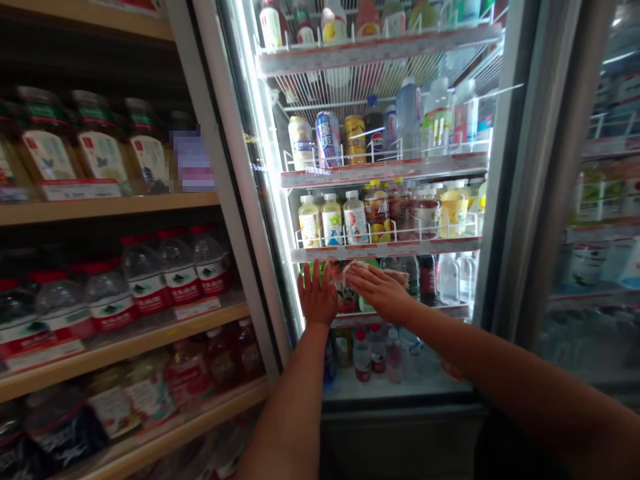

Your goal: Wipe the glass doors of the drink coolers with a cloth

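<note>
Both my arms reach into an open lit drinks fridge (385,250). My left hand (317,293) is raised with fingers up and spread, its back toward me, in front of a green-labelled bottle (314,270) on the second shelf from the bottom. My right hand (380,288) lies palm down, fingers pressed on a pale cloth (356,269) against the bottles there. Dark bottles (427,279) stand just right of it. Below, small bottles (362,353) stand on the fridge floor.
Wire shelves above hold juice bottles (332,219) and cans (328,139). A wooden rack at the left carries big water jugs (145,275) and tea bottles (100,143). The fridge door frame (520,200) stands at the right, with another fridge beyond it.
</note>
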{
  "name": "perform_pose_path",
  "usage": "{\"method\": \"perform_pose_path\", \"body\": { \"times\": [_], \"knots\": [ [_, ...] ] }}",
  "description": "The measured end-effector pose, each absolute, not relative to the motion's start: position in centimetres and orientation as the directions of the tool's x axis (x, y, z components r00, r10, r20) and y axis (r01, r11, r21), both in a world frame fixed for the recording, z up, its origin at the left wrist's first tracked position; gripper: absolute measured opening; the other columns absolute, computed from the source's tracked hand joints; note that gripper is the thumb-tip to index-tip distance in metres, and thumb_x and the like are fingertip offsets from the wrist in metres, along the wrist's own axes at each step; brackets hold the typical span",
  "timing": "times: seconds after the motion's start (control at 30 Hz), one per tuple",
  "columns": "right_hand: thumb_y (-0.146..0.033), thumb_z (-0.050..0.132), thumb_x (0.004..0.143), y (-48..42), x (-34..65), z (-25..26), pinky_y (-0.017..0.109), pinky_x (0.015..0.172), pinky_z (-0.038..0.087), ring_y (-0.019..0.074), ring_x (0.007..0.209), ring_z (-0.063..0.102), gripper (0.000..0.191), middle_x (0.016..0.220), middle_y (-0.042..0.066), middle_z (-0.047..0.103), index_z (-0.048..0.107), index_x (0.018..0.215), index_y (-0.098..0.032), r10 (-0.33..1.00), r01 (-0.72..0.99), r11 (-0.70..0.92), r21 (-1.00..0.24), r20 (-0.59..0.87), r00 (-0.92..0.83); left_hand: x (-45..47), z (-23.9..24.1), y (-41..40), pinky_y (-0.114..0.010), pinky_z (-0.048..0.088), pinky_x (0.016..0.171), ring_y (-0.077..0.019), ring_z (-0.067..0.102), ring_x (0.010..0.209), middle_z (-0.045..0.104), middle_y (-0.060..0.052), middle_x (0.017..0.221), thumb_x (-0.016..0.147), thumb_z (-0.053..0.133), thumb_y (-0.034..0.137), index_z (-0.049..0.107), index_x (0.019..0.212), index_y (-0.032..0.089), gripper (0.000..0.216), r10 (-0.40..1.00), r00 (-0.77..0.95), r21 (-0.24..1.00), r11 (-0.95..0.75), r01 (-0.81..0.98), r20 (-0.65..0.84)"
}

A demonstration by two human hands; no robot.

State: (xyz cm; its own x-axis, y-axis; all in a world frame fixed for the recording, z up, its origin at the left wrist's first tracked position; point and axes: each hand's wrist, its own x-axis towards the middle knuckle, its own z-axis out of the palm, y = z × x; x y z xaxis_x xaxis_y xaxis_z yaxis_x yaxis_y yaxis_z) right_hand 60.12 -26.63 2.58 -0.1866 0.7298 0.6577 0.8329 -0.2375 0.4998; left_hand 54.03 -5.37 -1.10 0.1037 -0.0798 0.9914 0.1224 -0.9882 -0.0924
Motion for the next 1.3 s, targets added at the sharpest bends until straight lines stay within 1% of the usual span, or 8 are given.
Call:
{"method": "perform_pose_path", "body": {
  "times": [0.1, 0.2, 0.3, 0.37, 0.5, 0.73, 1.07, 1.3],
  "knots": [
    [-0.009, 0.047, 0.093, -27.3, 60.4, 3.2, 0.045, 0.118, 0.036, 0.0224, 0.148, 0.034, 0.059, 0.155, 0.005, 0.045, 0.041, 0.151, -0.019, 0.743, 0.820, -0.245, 0.516, 0.644, -0.183, 54.0, -1.1, -5.4, -0.050, 0.020, 0.124, -0.0234, 0.013, 0.153, 0.039, -0.009, 0.157, 0.096, 0.045, 0.022, 0.045, 0.147, 0.022, 0.051, -0.087, 0.097, -0.099, -0.988, 0.122, 0.991],
    [-0.008, 0.045, 0.093, -28.7, 61.0, 4.2, 0.043, 0.120, 0.034, 0.0216, 0.148, 0.034, 0.059, 0.155, 0.004, 0.044, 0.040, 0.151, -0.019, 0.709, 0.805, -0.318, 0.500, 0.689, -0.148, 53.9, -1.0, -5.4, -0.050, 0.019, 0.124, -0.0237, 0.014, 0.153, 0.039, -0.010, 0.157, 0.095, 0.046, 0.021, 0.044, 0.148, 0.021, 0.053, -0.099, 0.087, -0.109, -0.987, 0.121, 0.991],
    [-0.005, 0.040, 0.094, -30.6, 61.9, 5.3, 0.044, 0.121, 0.031, 0.0203, 0.148, 0.034, 0.062, 0.155, 0.002, 0.044, 0.036, 0.154, -0.022, 0.634, 0.794, -0.409, 0.450, 0.766, -0.107, 53.9, -1.0, -5.5, -0.049, 0.019, 0.124, -0.0239, 0.013, 0.153, 0.038, -0.010, 0.157, 0.095, 0.047, 0.021, 0.041, 0.149, 0.021, 0.055, -0.112, 0.080, -0.123, -0.982, 0.142, 0.990],
    [-0.004, 0.039, 0.094, -31.9, 62.5, 5.9, 0.045, 0.122, 0.030, 0.0202, 0.148, 0.034, 0.065, 0.155, 0.001, 0.045, 0.032, 0.155, -0.026, 0.565, 0.792, -0.465, 0.396, 0.821, -0.079, 53.9, -1.0, -5.5, -0.049, 0.019, 0.124, -0.0240, 0.012, 0.153, 0.036, -0.010, 0.158, 0.095, 0.048, 0.021, 0.040, 0.150, 0.021, 0.056, -0.114, 0.084, -0.125, -0.982, 0.140, 0.990],
    [-0.004, 0.039, 0.095, -33.5, 63.4, 6.4, 0.047, 0.121, 0.033, 0.0219, 0.146, 0.037, 0.066, 0.152, 0.000, 0.048, 0.031, 0.155, -0.030, 0.424, 0.774, -0.557, 0.301, 0.904, -0.046, 53.9, -1.0, -5.5, -0.051, 0.018, 0.125, -0.0250, 0.011, 0.154, 0.031, -0.010, 0.160, 0.094, 0.048, 0.020, 0.037, 0.152, 0.022, 0.058, -0.099, 0.108, -0.113, -0.985, 0.129, 0.989],
    [-0.004, 0.039, 0.094, -32.9, 63.6, 5.0, 0.047, 0.119, 0.037, 0.0231, 0.145, 0.039, 0.065, 0.152, 0.005, 0.049, 0.032, 0.155, -0.026, 0.329, 0.792, -0.552, 0.262, 0.941, -0.082, 53.9, -1.0, -5.6, -0.050, 0.020, 0.124, -0.0254, 0.012, 0.153, 0.031, -0.010, 0.160, 0.094, 0.048, 0.019, 0.038, 0.151, 0.021, 0.058, -0.129, 0.078, -0.139, -0.978, 0.155, 0.989],
    [-0.004, 0.041, 0.093, -31.2, 63.0, 3.0, 0.048, 0.121, 0.035, 0.0246, 0.146, 0.037, 0.071, 0.154, 0.004, 0.046, 0.026, 0.158, -0.027, 0.345, 0.817, -0.510, 0.271, 0.934, -0.094, 53.9, -1.0, -5.5, -0.049, 0.018, 0.125, -0.0245, 0.012, 0.153, 0.035, -0.010, 0.159, 0.095, 0.047, 0.021, 0.038, 0.151, 0.021, 0.058, -0.127, 0.079, -0.137, -0.980, 0.144, 0.989],
    [-0.004, 0.041, 0.093, -30.1, 62.4, 2.2, 0.049, 0.120, 0.035, 0.0240, 0.147, 0.036, 0.072, 0.153, 0.006, 0.048, 0.021, 0.159, -0.025, 0.381, 0.829, -0.471, 0.302, 0.917, -0.117, 53.9, -0.9, -5.6, -0.049, 0.019, 0.124, -0.0256, 0.013, 0.153, 0.033, -0.011, 0.160, 0.094, 0.048, 0.019, 0.037, 0.152, 0.019, 0.059, -0.151, 0.066, -0.160, -0.973, 0.169, 0.986]
  ]
}}
